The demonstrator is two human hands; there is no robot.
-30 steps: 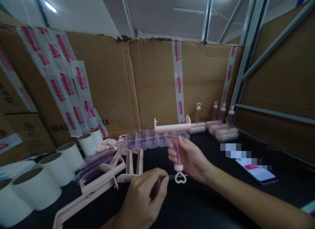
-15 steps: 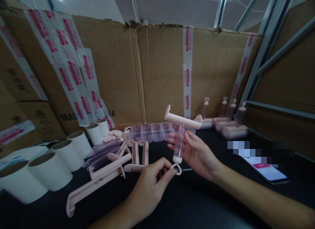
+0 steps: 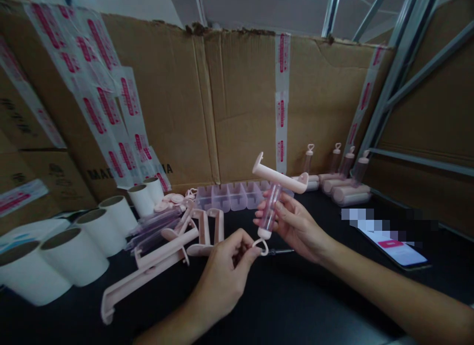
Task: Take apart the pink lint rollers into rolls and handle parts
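Note:
My right hand [image 3: 296,221] is wrapped round the clear tube handle of a pink lint roller [image 3: 272,204], whose bracket [image 3: 283,177] points up, with no paper roll on it. At the lower end is a pale pink cap with a heart-shaped loop [image 3: 261,247]. Thumb and fingers of my left hand [image 3: 229,263] pinch this loop. Behind the loop lies a thin tool with a metal shaft [image 3: 282,251], perhaps a screwdriver. Left of my hands, loose pink brackets [image 3: 148,283] and clear purple tubes [image 3: 157,226] lie in a pile.
Several white paper rolls [image 3: 77,258] stand at the left. A purple divided tray [image 3: 238,196] sits against the cardboard wall [image 3: 244,88]. Several lint rollers with paper [image 3: 351,194] stand at the back right, handles up. A phone [image 3: 392,246] lies on the black table [image 3: 314,305].
The lint roller has tilted, its bracket end shifting right and up and its loop end slightly left. Both hands keep hold of it. The view has shifted slightly.

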